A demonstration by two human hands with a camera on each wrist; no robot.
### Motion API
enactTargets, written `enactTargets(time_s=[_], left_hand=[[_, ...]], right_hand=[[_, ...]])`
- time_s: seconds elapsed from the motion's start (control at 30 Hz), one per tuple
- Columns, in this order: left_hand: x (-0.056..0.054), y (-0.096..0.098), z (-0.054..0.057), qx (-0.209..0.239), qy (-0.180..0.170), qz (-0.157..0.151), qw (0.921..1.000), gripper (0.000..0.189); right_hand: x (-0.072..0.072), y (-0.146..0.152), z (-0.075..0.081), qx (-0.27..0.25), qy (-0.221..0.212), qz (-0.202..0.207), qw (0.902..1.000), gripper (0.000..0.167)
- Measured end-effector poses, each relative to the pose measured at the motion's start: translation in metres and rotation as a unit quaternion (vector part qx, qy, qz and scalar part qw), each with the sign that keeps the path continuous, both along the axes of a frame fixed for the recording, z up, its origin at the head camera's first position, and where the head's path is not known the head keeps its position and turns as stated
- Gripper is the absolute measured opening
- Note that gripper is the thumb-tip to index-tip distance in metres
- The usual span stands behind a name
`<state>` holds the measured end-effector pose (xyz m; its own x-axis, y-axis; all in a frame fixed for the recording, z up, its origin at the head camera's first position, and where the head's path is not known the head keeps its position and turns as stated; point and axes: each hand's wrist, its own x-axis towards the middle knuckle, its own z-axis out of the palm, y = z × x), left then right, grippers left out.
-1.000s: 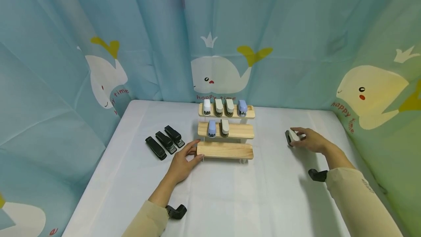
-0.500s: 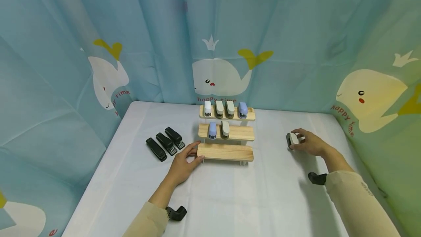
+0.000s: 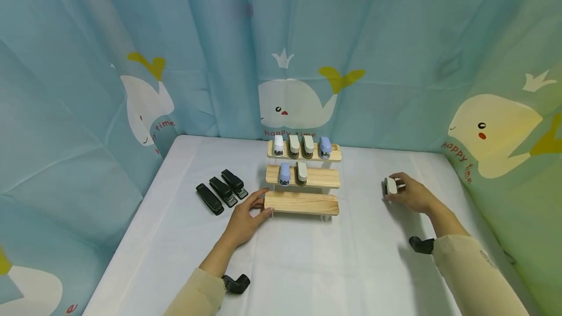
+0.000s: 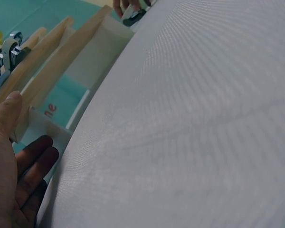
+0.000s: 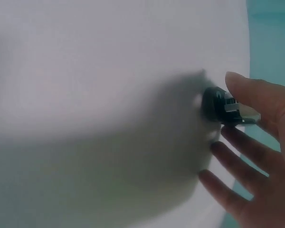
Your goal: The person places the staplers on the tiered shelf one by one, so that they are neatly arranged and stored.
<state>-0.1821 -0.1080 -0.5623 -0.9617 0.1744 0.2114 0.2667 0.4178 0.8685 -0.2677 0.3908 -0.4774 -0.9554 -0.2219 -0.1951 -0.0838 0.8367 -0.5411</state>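
Observation:
My right hand [image 3: 410, 192] is at the right of the table and pinches a small pale grey-white stapler [image 3: 391, 186] with a dark base between thumb and forefinger. In the right wrist view the stapler [image 5: 223, 107] shows its dark underside close to the cloth, while the other fingers spread below it. At the left end of a three-step wooden display stand [image 3: 303, 203], my left hand [image 3: 243, 221] holds the lowest board, thumb at its front corner. The left wrist view shows the thumb against the board [image 4: 66, 61] and the other fingers hanging lower.
Small staplers in white, beige and lilac stand on the top board [image 3: 303, 157]; a lilac stapler [image 3: 284, 173] and a beige stapler [image 3: 301, 173] occupy the middle one. Three black staplers [image 3: 222, 191] lie left of the stand. A whale-print curtain [image 3: 373, 23] surrounds the table.
The stapler in my right hand has turned slightly and now shows more of its pale top. My left hand stays at the stand. The head view has shifted a little.

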Motion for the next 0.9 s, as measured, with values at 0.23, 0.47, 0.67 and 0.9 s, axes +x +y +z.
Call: enactTargets(time_s=[0.23, 0.47, 0.67, 0.9], left_hand=[[0.000, 0.001, 0.000, 0.004, -0.004, 0.001, 1.0000, 0.065], [0.000, 0.001, 0.000, 0.010, -0.011, 0.002, 0.9999, 0.064], [0.000, 0.002, 0.000, 0.008, -0.007, 0.006, 0.9999, 0.064], [-0.001, 0.001, 0.000, 0.006, -0.009, 0.006, 0.9999, 0.064]], right_hand=[[0.005, -0.006, -0.002, 0.005, 0.012, -0.009, 0.9999, 0.074], [0.011, -0.012, -0.002, 0.009, 0.024, -0.008, 0.9996, 0.075], [0.016, -0.018, -0.002, -0.002, 0.030, -0.006, 0.9995, 0.076], [0.022, -0.027, 0.001, -0.014, 0.051, 0.002, 0.9986, 0.074]])
